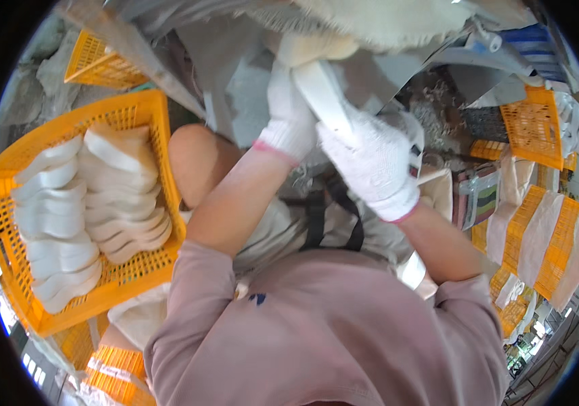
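A long white shoe sole (323,98) is held up in front of me at a slant, its far end toward the upper middle. My left hand (289,115), in a white knit glove with a pink cuff, is closed at the far end of the sole; its fingertips are partly lost beside a yellowish edge. Around the near end, my right hand (374,162), gloved the same way, is closed. Just beyond my hands hang a pale frayed cloth (397,24) and grey sheet panels (245,88).
At my left stands an orange plastic basket (161,128) with rows of similar white soles (59,216). Another orange basket (103,64) lies behind it. On the right are an orange crate (533,128) with white pieces and a stack of wrapped orange baskets (546,243). White scraps (438,111) litter the area beyond.
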`<act>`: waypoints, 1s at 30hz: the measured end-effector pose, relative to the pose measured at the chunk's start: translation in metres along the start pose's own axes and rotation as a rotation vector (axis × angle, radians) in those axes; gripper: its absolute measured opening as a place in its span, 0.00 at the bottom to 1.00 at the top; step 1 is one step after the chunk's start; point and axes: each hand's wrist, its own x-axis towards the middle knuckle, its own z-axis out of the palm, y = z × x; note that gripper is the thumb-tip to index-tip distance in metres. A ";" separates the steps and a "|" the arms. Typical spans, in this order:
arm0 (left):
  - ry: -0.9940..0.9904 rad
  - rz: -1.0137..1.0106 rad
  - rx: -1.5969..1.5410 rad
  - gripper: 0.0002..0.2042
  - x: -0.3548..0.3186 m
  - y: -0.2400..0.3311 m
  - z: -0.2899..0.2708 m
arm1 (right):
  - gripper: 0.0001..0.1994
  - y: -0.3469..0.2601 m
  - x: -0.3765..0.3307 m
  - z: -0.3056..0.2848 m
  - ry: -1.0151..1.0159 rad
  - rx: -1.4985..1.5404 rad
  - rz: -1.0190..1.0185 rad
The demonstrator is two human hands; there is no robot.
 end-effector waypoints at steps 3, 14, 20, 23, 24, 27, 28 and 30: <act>-0.127 0.100 0.132 0.23 0.007 -0.007 -0.026 | 0.13 0.003 0.019 0.015 0.035 -0.047 -0.040; 0.110 0.614 0.911 0.22 -0.002 0.021 -0.042 | 0.07 -0.007 0.049 0.049 0.166 -0.183 -0.088; 0.065 0.771 1.224 0.15 -0.017 0.006 -0.031 | 0.10 -0.002 0.015 0.021 0.251 0.271 0.105; -0.048 0.441 0.740 0.20 -0.028 -0.021 -0.012 | 0.15 0.014 0.000 0.007 0.280 0.410 0.291; -0.109 0.421 0.695 0.22 -0.033 -0.029 -0.005 | 0.15 0.020 -0.002 0.004 0.322 0.444 0.330; -0.222 0.369 0.747 0.34 -0.044 -0.054 0.016 | 0.15 0.040 0.004 0.000 0.385 0.452 0.388; -0.257 0.454 0.764 0.33 -0.043 -0.058 0.021 | 0.15 0.047 0.010 0.000 0.409 0.473 0.404; -0.247 0.518 0.713 0.32 -0.034 -0.064 0.031 | 0.13 0.059 0.024 0.005 0.470 0.413 0.290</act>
